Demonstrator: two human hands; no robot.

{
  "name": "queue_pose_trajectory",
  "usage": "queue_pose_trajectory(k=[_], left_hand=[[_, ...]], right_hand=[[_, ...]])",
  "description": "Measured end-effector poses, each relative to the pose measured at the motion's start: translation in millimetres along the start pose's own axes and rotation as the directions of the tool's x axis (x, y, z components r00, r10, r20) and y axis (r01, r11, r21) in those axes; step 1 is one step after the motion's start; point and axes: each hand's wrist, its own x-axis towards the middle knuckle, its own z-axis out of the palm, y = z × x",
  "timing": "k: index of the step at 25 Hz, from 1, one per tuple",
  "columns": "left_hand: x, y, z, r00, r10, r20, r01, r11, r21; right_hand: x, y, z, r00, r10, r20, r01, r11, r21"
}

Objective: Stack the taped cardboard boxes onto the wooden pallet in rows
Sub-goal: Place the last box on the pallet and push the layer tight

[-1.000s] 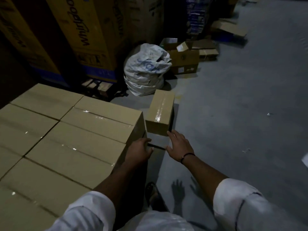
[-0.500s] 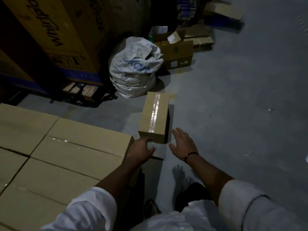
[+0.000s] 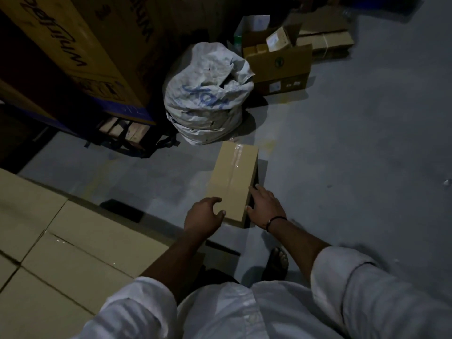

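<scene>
In the head view, the taped box (image 3: 233,182) sits on the grey floor (image 3: 342,155), right in front of you. Its long side points away from you, and the far end leans a little to the right. A strip of shiny tape runs down the middle of its top.

Your two hands are at the near end of the box, one on each side, so the box is between them. Your left hand (image 3: 204,215) is at the near left corner. Its fingers bend round that corner and the thumb touches the near edge, so it has hold of the box. Your right hand (image 3: 265,207) lies along the right side. Its fingers are straight and flat against the cardboard, not curled. Both hands are about as close to the box as each other.

The stacked boxes (image 3: 73,241) are low on your left. A white sack (image 3: 205,94) sits just past the far end of the box.

I think you need to lift the box and swing it left to the stack. The right hand looks like it needs a better hold first.
</scene>
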Motion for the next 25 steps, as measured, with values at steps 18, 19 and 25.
queue_pose_trajectory(k=[18,19,25], left_hand=[[207.4,-68.9,-10.2,0.971,-0.058,0.232,0.055,0.998,0.019],[222.1,-76.5,-6.6,0.967,-0.054,0.249,0.051,0.999,0.019],[295.1,-112.7,41.2,0.942,-0.07,0.329,0.067,0.998,0.022]], right_hand=[[200.5,-12.5,-9.8,0.974,0.184,0.136,-0.186,0.983,0.003],[211.2,-12.5,-5.3,0.97,0.194,0.148,-0.197,0.98,0.005],[275.2,11.7,34.9,0.944,0.272,0.186,-0.277,0.961,0.001]])
